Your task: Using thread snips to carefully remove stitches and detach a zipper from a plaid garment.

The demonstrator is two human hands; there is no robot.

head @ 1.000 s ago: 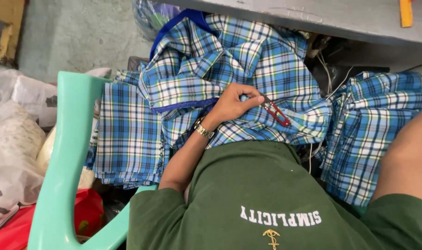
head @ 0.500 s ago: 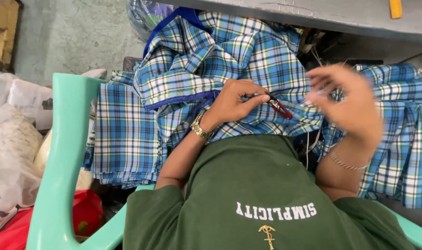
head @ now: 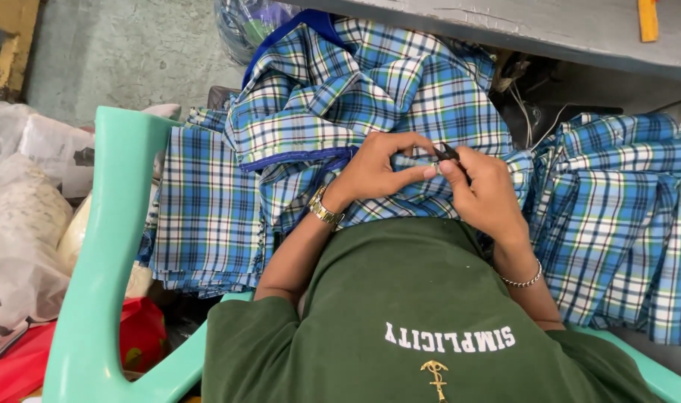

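Both hands are together over the lap, right on the blue plaid garment [head: 370,97]. The left hand [head: 378,166] is curled, its fingertips pinching a fold of that checked cloth, gold wristwatch [head: 324,211] showing at the wrist. The right hand [head: 486,190] is closed around a small dark thread snipper [head: 445,153], thumb and forefinger clamped on it, its tip poking out just where the two hands meet. A silver chain bracelet [head: 523,281] hangs on that right wrist. The garment spills from the lap up toward the grey table edge [head: 549,33], a dark blue trim running along one fold. To the right, a second heap of the same plaid cloth [head: 624,216] lies well apart from the hands. On the left, more folded plaid hangs beside the mint-green plastic chair arm [head: 105,254]. Beyond the chair are white sacks [head: 19,216] and something red [head: 139,336] down low. The person's green shirt [head: 400,298] fills the foreground.
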